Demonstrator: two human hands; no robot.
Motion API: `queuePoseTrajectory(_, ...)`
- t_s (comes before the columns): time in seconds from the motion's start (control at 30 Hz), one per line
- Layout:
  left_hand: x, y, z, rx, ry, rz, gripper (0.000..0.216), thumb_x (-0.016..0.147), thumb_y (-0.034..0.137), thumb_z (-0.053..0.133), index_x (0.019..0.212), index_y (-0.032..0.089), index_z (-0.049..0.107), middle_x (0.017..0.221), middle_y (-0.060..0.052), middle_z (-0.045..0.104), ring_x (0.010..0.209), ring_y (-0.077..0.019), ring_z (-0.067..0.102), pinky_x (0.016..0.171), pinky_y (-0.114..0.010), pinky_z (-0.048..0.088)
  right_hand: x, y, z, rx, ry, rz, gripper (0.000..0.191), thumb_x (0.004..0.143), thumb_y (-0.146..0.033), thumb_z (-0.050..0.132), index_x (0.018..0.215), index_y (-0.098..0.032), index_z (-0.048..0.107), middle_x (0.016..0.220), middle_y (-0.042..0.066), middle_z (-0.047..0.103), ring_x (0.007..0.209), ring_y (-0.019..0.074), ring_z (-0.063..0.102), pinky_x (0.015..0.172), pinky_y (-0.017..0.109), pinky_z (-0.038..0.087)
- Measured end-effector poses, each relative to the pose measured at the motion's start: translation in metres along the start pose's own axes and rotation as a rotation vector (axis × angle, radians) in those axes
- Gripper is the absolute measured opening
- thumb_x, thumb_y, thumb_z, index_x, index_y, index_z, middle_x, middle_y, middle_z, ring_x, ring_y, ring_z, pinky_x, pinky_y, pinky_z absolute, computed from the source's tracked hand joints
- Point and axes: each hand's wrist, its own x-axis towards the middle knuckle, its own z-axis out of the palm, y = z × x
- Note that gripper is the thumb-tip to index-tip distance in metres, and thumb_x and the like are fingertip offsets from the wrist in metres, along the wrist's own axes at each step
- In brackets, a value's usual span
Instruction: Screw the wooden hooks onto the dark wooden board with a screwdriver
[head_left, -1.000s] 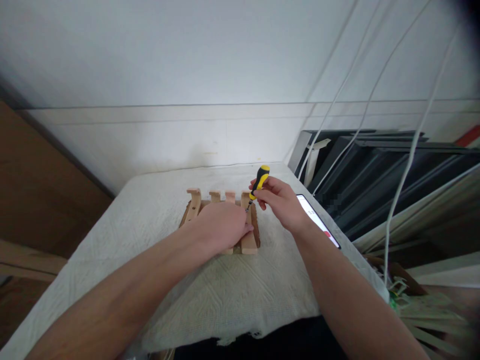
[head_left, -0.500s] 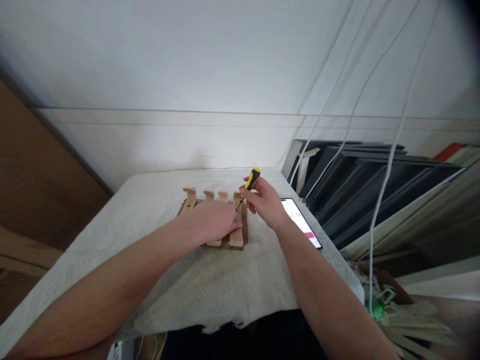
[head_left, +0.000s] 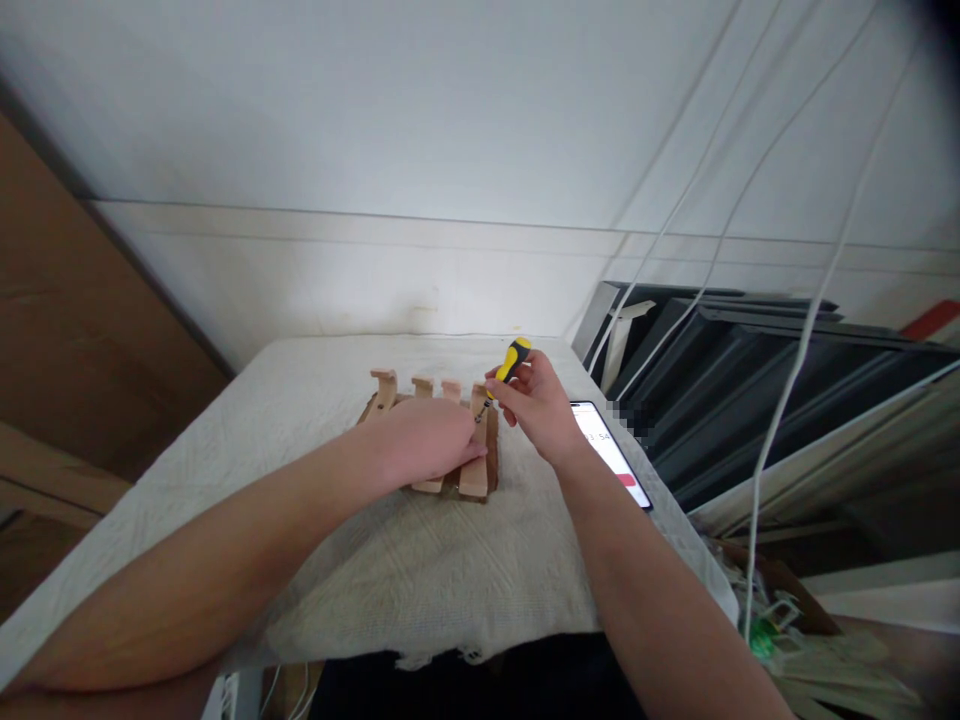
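My right hand [head_left: 541,408] grips a screwdriver [head_left: 514,359] by its yellow and black handle. The tool leans, its shaft pointing down and left to the rightmost wooden hook [head_left: 474,478]. Over the middle of the wooden hook rack lies my left hand [head_left: 439,437], its fingers closed on that same hook near the screwdriver's tip. Several pale curved hooks stand side by side on a brown wooden board [head_left: 492,455]. My left hand and wrist cover the middle of the rack. Whether a screw sits under the tip is too small to tell.
A white textured cloth [head_left: 420,580] covers the table. Right of my right hand lies a phone [head_left: 616,462] with a lit screen. Dark panels [head_left: 735,400] lean beyond the table's right side, with white cables [head_left: 795,370] hanging in front. A white wall [head_left: 420,270] stands behind the table.
The view has shifted slightly, so the rack and phone sit a little further right. The screwdriver handle tilts slightly more to the right; both hands keep their holds.
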Motion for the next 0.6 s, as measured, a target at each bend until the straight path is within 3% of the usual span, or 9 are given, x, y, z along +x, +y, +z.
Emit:
queuePoseTrajectory(0.1, 0.0004, -0.0022, 0.0030, -0.014, 0.019, 0.017, 0.048, 0.092, 0.044, 0.036, 0.080, 0.014, 0.070, 0.077, -0.014, 0.069, 0.065, -0.0229, 0.063, 0.066, -0.035, 0.048, -0.0022, -0.0017, 0.0000, -0.034, -0.014, 0.010, 0.037, 0.072, -0.043, 0.067, 0.098, -0.020, 0.055, 0.086, 0.001, 0.065, 0.053, 0.0085, 0.048, 0.043, 0.023, 0.037)
queuePoseTrajectory(0.27, 0.0024, -0.0037, 0.0059, 0.007, 0.011, 0.023, 0.049, 0.093, 0.046, 0.034, 0.082, 0.014, 0.070, 0.080, -0.014, 0.069, 0.070, -0.0241, 0.063, 0.069, -0.037, 0.047, -0.0038, -0.0030, -0.0032, -0.069, -0.055, -0.035, 0.027, 0.077, -0.033, 0.057, 0.099, -0.018, 0.065, 0.093, 0.004, 0.069, 0.061, 0.0115, 0.055, 0.053, 0.026, 0.042)
queuePoseTrajectory(0.47, 0.0007, -0.0006, 0.0036, 0.015, 0.016, 0.018, 0.046, 0.093, 0.043, 0.036, 0.082, 0.013, 0.068, 0.076, -0.011, 0.068, 0.069, -0.0207, 0.061, 0.069, -0.032, 0.046, -0.0021, -0.0033, -0.0030, -0.282, -0.027, -0.057, 0.028, 0.076, -0.044, 0.064, 0.088, -0.020, 0.060, 0.074, -0.001, 0.062, 0.059, 0.0119, 0.052, 0.055, 0.027, 0.042)
queuePoseTrajectory(0.6, -0.0016, -0.0006, 0.0045, -0.012, 0.018, -0.003, 0.045, 0.093, 0.043, 0.037, 0.083, 0.012, 0.069, 0.077, -0.010, 0.068, 0.072, -0.0190, 0.061, 0.073, -0.030, 0.044, -0.0009, -0.0012, -0.0008, -0.304, 0.041, -0.073, 0.033, 0.072, -0.044, 0.069, 0.088, -0.019, 0.054, 0.078, 0.000, 0.060, 0.066, 0.0130, 0.053, 0.062, 0.030, 0.044)
